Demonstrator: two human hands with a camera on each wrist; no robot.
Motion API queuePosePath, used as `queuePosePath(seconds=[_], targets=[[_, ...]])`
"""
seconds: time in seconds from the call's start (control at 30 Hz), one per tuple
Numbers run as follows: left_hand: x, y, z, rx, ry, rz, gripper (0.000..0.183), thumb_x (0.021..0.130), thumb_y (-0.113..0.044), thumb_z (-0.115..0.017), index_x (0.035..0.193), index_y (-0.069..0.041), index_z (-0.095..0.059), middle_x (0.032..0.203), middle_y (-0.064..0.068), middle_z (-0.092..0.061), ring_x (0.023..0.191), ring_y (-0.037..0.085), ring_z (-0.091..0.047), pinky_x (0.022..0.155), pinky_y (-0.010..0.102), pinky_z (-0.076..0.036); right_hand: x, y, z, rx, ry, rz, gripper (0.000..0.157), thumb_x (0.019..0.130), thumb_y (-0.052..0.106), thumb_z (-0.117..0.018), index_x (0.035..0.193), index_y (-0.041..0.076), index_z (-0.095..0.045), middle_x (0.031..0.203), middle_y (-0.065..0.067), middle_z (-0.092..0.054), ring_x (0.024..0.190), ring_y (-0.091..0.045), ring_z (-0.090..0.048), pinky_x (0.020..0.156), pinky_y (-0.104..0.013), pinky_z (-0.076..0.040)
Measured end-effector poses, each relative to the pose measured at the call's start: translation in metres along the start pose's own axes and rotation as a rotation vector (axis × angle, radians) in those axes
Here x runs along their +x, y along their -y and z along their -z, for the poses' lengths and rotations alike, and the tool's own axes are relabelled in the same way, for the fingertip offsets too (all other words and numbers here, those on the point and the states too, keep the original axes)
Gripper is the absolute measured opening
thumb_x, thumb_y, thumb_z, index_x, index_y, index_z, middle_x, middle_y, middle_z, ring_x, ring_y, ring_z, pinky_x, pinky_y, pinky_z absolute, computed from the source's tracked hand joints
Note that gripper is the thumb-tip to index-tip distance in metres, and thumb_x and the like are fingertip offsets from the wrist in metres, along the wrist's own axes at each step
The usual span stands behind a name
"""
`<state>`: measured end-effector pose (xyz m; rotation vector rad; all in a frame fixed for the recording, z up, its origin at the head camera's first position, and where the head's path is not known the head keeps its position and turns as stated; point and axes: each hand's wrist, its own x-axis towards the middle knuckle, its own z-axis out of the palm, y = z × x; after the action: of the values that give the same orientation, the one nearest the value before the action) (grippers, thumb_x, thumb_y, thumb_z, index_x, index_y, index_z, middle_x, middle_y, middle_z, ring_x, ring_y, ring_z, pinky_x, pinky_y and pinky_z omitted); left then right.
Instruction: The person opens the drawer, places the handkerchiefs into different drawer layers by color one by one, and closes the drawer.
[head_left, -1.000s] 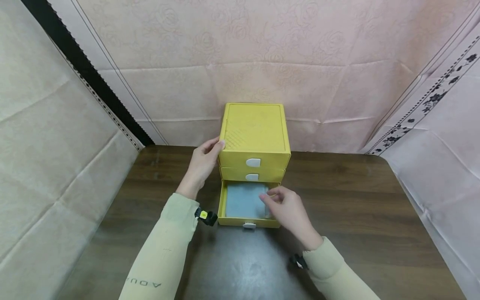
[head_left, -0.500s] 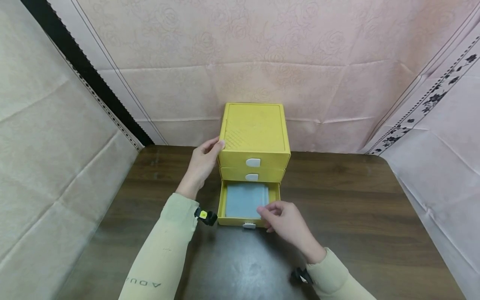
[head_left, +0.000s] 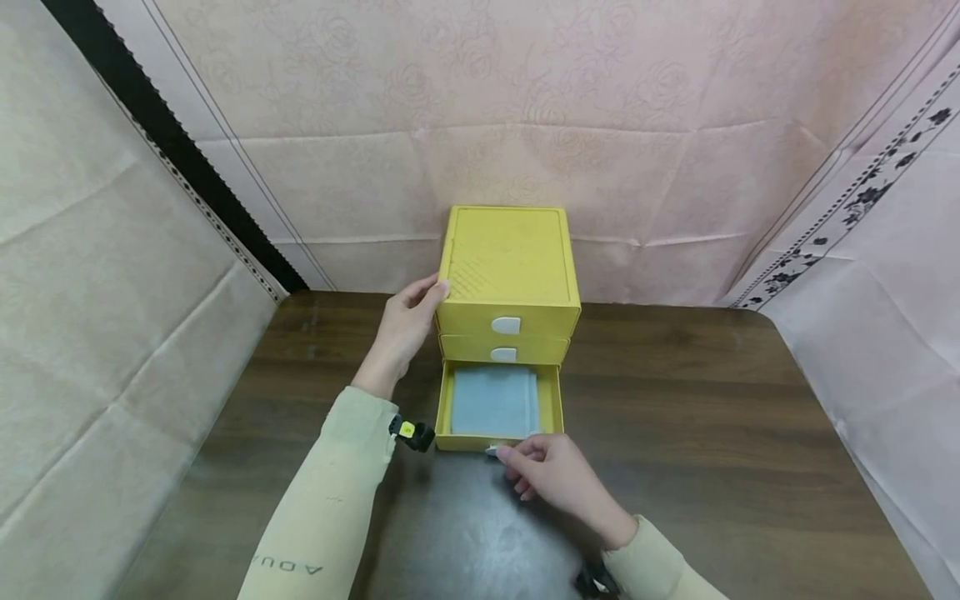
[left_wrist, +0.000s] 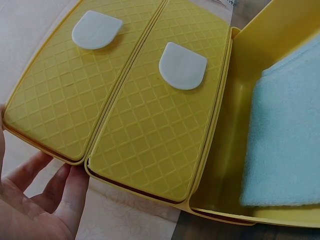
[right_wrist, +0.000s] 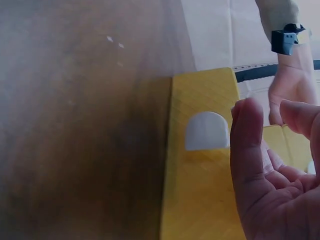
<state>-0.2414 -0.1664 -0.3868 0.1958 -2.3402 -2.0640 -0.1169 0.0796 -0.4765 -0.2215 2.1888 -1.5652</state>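
Observation:
A yellow drawer cabinet stands at the table's back, its bottom drawer pulled out. Inside that drawer lies a folded light-blue towel, its terry surface showing in the left wrist view. My left hand rests against the cabinet's left side, thumb at the top edge and fingertips against the side wall. Low at the bottom drawer's front is my right hand, thumb close by the white handle. In the right wrist view, its thumb and forefinger stand apart with nothing between them.
Two upper drawers with white handles, the top one and the middle one, are pushed in. A dark wooden table lies under everything. Pale patterned cloth hangs behind and along both sides.
My right hand has moved from over the towel toward the front, down to the bottom drawer's handle. The towel stays in the drawer, and my left hand has kept its place.

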Motion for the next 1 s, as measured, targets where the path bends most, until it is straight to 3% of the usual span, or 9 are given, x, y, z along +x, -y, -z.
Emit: queuePosePath(seconds=[0.3, 0.47, 1.0], targets=[[0.0, 0.0, 0.0, 0.004, -0.005, 0.0, 0.056, 0.087, -0.058, -0.062, 0.136, -0.03, -0.057, 0.13, -0.003, -0.056, 0.112, 0.018, -0.056, 0.094, 0.042, -0.048, 0.006, -0.018, -0.008, 0.097, 0.045, -0.07, 0.048, 0.089, 0.044, -0.067, 0.091, -0.003, -0.071, 0.075, -0.012, -0.068, 0.058, -0.02, -0.064, 0.055, -0.038, -0.057], [0.0, 0.001, 0.0, 0.001, -0.007, -0.001, 0.057, 0.086, -0.06, -0.063, 0.135, -0.03, -0.057, 0.128, -0.004, -0.056, 0.11, 0.018, -0.056, 0.096, 0.047, -0.047, 0.011, -0.023, -0.01, 0.135, 0.04, -0.099, 0.047, 0.09, 0.043, -0.067, 0.093, -0.004, -0.071, 0.075, -0.013, -0.068, 0.058, -0.019, -0.064, 0.055, -0.037, -0.057], [0.0, 0.001, 0.0, 0.01, -0.002, 0.001, 0.059, 0.086, -0.062, -0.061, 0.136, -0.031, -0.056, 0.128, -0.003, -0.055, 0.11, 0.018, -0.056, 0.095, 0.047, -0.047, 0.015, -0.027, -0.02, 0.165, -0.002, -0.121, 0.049, 0.096, 0.041, -0.059, 0.094, -0.008, -0.069, 0.075, -0.015, -0.069, 0.057, -0.019, -0.065, 0.054, -0.036, -0.057]])
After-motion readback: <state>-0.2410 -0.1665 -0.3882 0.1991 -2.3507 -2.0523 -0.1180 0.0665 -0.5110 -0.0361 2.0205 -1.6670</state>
